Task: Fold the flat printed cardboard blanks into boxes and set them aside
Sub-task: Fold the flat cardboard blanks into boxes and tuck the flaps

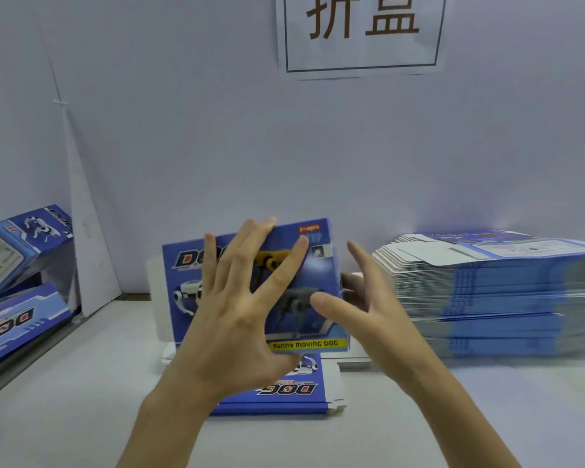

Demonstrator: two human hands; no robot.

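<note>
A blue printed cardboard blank with dog pictures stands partly folded in the middle of the table, its front panel upright and another panel lying flat toward me. My left hand lies against the upright panel with fingers spread and straight. My right hand is at the panel's right edge, fingers straight and spread, the thumb near the picture. Whether the right fingertips touch the side flap cannot be told.
A tall stack of flat blue blanks lies at the right. Folded boxes are piled at the far left beside a white divider. A white wall with a paper sign stands behind.
</note>
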